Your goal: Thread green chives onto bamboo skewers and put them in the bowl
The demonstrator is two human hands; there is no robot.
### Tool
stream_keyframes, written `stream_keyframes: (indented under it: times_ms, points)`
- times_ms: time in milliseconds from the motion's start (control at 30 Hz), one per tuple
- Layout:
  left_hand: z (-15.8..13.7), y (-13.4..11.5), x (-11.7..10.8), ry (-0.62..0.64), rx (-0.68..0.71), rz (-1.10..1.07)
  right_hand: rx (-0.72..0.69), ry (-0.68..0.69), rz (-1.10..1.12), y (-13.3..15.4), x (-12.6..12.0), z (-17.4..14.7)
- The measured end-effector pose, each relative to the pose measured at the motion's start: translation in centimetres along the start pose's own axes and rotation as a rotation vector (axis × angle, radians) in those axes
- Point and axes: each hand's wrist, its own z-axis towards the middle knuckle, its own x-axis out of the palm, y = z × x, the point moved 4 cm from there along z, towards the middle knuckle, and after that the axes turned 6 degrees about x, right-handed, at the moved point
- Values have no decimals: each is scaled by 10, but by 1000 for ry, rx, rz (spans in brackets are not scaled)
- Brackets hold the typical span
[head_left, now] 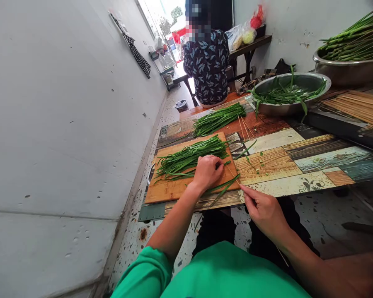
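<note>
A bundle of garlic chives (192, 154) lies across the wooden cutting board (161, 192). Over its near right part, my left hand (207, 170) is closed, with fingertips pinched around the ends of some chives. A thin bamboo skewer (233, 173) slants from those ends toward my right hand (262, 207). That hand pinches the skewer between thumb and fingers just off the table's front edge; its rear end shows below my wrist. A few loose chive leaves (225, 188) lie under the skewer, over the board's near right corner. My left fingers partly hide the skewer's tip.
Behind the board lies another chive bundle (219, 119) beside a few loose skewers (245, 127). Metal bowls hold chive leaves (278, 108) and skewered greens (345, 74). A dark knife-like blade (342, 126) and a skewer pile (357, 105) lie right. A person (207, 70) sits beyond the table.
</note>
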Motion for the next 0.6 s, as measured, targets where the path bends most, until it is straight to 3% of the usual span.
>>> stream_keyframes:
  times_ms: [600]
  points:
    - [0,2,2,8,-22,-75,-35,20,-65,-1,4,2]
